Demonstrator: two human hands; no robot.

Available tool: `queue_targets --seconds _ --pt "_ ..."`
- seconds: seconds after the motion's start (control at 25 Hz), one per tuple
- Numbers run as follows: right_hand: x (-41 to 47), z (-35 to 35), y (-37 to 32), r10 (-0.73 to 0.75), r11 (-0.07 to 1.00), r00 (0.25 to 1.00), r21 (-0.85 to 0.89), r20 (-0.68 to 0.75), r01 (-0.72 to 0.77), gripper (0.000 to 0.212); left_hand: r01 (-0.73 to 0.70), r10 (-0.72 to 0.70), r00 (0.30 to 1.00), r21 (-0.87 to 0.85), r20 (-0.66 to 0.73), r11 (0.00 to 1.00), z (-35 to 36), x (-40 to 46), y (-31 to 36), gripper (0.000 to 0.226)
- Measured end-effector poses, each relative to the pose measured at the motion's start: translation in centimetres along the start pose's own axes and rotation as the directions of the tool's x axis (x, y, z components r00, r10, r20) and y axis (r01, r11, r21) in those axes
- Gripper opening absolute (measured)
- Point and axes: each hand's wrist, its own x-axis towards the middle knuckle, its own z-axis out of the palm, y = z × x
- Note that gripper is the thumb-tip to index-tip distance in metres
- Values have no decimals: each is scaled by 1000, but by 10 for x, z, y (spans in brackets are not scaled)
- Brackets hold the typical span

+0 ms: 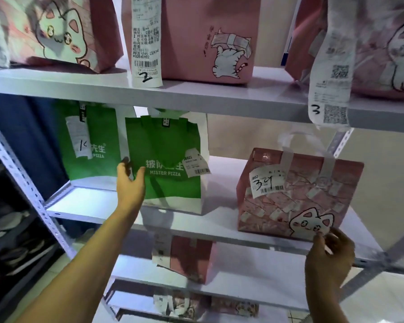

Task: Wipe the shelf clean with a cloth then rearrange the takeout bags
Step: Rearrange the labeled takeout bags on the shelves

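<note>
The left hand [130,180] reaches up to the middle shelf [222,199] with thumb and fingers spread in a loose V, touching the lower left corner of the front green bag [166,164]; I cannot tell whether it actually pinches the edge. That bag reads MISTER PIZZA, stands upright, and carries a small white ticket [197,165] at its right side. Just behind and to the left stands a second green bag [89,145] with a slip marked in pen.

The right hand [329,257] is lower and well apart, at the shelf's front edge, fingers curled and pinching the bottom right corner of the pink cat bag [299,194]. This bag sits upright near the front of the same shelf, a label [267,183] marked 34 on its face, its white handles standing up.

On the top shelf [196,96] above stand three more pink bags: a left one [56,31], a middle one [208,38] with a long receipt [146,43] marked 2 hanging over the shelf edge, and a right one [371,43] with a receipt [329,89] marked 3. Below, another pink bag [191,257] shows on a lower shelf [254,287].
</note>
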Motion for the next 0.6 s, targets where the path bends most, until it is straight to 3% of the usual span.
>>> queue_targets --seconds 0.24,0.36,0.6 --pt "32 -2 0 -18 1000 999 -23 45 19 51 -24 24 1000 -72 -6 997 11 -23 19 8" --pt "42 -1 -2 -11 1000 990 5 142 11 42 -35 35 999 -119 2 992 8 -34 17 28" --pt "45 5 -12 -2 1000 982 9 188 1 30 -27 20 999 -244 -30 969 -20 -55 12 16"
